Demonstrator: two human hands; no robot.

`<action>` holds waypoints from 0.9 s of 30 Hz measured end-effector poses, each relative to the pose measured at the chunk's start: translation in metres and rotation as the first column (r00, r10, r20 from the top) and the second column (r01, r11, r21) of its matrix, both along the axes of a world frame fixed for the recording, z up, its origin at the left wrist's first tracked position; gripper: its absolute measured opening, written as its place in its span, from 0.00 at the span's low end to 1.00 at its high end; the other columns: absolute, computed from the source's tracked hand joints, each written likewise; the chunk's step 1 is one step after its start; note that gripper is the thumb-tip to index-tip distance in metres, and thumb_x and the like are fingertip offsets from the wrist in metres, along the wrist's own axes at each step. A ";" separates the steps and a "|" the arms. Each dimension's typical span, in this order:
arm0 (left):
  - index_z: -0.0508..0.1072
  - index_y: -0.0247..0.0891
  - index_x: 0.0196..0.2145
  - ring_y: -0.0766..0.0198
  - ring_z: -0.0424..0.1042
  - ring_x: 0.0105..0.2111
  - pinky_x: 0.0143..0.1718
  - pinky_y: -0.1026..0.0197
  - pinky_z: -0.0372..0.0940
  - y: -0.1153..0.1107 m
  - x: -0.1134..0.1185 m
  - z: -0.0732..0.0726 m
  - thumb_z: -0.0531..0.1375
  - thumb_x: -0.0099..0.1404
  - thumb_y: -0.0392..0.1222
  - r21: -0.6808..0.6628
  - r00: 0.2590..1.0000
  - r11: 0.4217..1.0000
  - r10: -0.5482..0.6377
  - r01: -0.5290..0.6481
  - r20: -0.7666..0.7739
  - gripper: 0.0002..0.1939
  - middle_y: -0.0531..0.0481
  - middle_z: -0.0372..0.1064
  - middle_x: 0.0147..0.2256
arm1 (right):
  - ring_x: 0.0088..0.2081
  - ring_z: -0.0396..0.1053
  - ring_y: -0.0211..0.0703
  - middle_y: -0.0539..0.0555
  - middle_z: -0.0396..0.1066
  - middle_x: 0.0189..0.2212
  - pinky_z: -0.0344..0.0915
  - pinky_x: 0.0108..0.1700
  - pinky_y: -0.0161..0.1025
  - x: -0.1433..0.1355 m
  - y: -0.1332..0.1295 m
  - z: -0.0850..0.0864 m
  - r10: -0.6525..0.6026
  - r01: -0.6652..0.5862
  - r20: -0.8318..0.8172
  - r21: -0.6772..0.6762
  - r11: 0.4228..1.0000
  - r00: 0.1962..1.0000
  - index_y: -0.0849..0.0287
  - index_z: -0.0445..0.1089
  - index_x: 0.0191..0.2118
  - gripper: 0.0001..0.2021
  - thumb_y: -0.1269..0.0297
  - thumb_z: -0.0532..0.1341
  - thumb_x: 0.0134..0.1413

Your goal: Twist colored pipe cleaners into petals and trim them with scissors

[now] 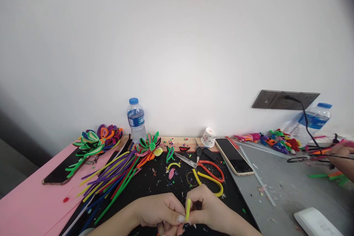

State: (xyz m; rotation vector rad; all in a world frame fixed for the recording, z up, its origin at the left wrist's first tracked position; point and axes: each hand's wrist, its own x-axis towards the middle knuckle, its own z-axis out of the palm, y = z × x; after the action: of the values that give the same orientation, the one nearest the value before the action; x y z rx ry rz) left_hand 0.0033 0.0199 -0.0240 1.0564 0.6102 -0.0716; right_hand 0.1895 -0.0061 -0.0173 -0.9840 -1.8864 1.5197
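Observation:
My left hand (162,210) and my right hand (206,206) meet at the bottom centre, fingertips pinched together. A short yellow fuzzy stem (188,209) stands up from the fingers of my right hand. Something small and black shows at the fingertips; what the left fingers grip is hidden. Just beyond the hands lie scissors (210,170) with red and yellow handles, a bent yellow piece (197,177), a pink piece (171,173) and a green looped piece (169,153) on a black mat (149,188).
Colourful stems (110,177) and fuzzy flowers (90,143) lie left, near a dark phone (61,169) and a bottle (136,121). A paper cup (208,137), a phone (235,156) and a white case (318,223) are right. Another person's hand (341,155) is at far right.

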 end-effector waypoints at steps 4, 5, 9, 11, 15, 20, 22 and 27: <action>0.70 0.31 0.21 0.72 0.59 0.09 0.09 0.72 0.53 0.001 0.000 -0.001 0.62 0.43 0.59 -0.025 1.000 1.000 -0.005 0.006 0.029 0.23 0.54 0.63 0.11 | 0.18 0.57 0.30 0.45 0.61 0.15 0.51 0.20 0.27 0.000 0.000 0.004 0.014 -0.014 0.016 0.009 1.000 1.000 0.64 0.68 0.21 0.14 0.57 0.65 0.41; 0.70 0.31 0.21 0.72 0.59 0.09 0.09 0.72 0.52 0.002 0.000 0.000 0.62 0.45 0.58 -0.027 0.999 1.000 0.003 -0.002 0.047 0.23 0.54 0.63 0.11 | 0.18 0.57 0.30 0.45 0.60 0.15 0.51 0.21 0.27 0.000 0.000 0.006 0.012 -0.012 0.024 0.018 1.000 1.000 0.64 0.67 0.21 0.14 0.57 0.64 0.42; 0.70 0.31 0.22 0.73 0.56 0.08 0.08 0.72 0.44 0.003 0.000 0.001 0.60 0.52 0.53 -0.015 0.988 0.996 0.086 -0.084 0.129 0.19 0.54 0.63 0.11 | 0.21 0.55 0.31 0.45 0.58 0.17 0.51 0.23 0.28 0.000 0.001 0.010 -0.041 0.036 0.062 0.082 0.996 0.997 0.63 0.65 0.21 0.12 0.60 0.63 0.45; 0.69 0.31 0.23 0.75 0.53 0.08 0.09 0.71 0.41 0.002 0.000 0.002 0.59 0.54 0.50 -0.012 0.976 0.990 0.141 -0.141 0.163 0.16 0.53 0.63 0.12 | 0.23 0.54 0.32 0.45 0.57 0.18 0.50 0.24 0.29 0.001 0.001 0.010 -0.068 0.061 0.061 0.095 0.994 0.996 0.63 0.64 0.21 0.11 0.61 0.62 0.46; 0.68 0.31 0.24 0.77 0.49 0.09 0.11 0.70 0.38 0.001 0.002 0.005 0.58 0.57 0.46 -0.025 0.956 0.976 0.215 -0.214 0.201 0.14 0.54 0.63 0.14 | 0.23 0.52 0.32 0.45 0.56 0.19 0.49 0.24 0.30 0.001 0.004 0.008 -0.081 0.081 0.020 0.028 0.996 0.996 0.63 0.63 0.22 0.12 0.60 0.60 0.49; 0.67 0.31 0.25 0.76 0.52 0.11 0.12 0.70 0.40 0.000 0.007 0.008 0.57 0.57 0.48 0.071 0.937 0.949 0.287 -0.306 0.197 0.15 0.55 0.62 0.14 | 0.21 0.51 0.31 0.46 0.57 0.18 0.47 0.24 0.31 -0.002 0.006 0.005 -0.116 0.105 -0.123 -0.096 0.990 0.986 0.63 0.62 0.22 0.15 0.57 0.58 0.51; 0.67 0.31 0.26 0.75 0.54 0.12 0.13 0.70 0.42 -0.001 0.009 0.006 0.56 0.58 0.48 0.144 0.930 0.929 0.308 -0.340 0.202 0.15 0.55 0.62 0.15 | 0.20 0.50 0.31 0.46 0.57 0.17 0.46 0.23 0.31 -0.004 0.006 0.004 -0.154 0.125 -0.180 -0.160 0.979 0.972 0.63 0.62 0.21 0.16 0.56 0.57 0.51; 0.68 0.32 0.28 0.75 0.47 0.11 0.14 0.69 0.41 -0.003 0.013 -0.002 0.51 0.61 0.48 0.364 0.922 0.848 0.333 -0.385 0.198 0.16 0.57 0.63 0.15 | 0.18 0.49 0.30 0.47 0.58 0.16 0.43 0.21 0.31 -0.010 0.006 0.007 -0.286 0.219 -0.237 -0.273 0.937 0.928 0.64 0.62 0.20 0.15 0.58 0.58 0.49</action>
State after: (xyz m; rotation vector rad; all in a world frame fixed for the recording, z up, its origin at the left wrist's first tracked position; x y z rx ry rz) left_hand 0.0164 0.0165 -0.0257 1.3094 0.7146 0.4676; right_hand 0.1795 -0.0001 -0.0106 -1.0193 -1.3476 1.6559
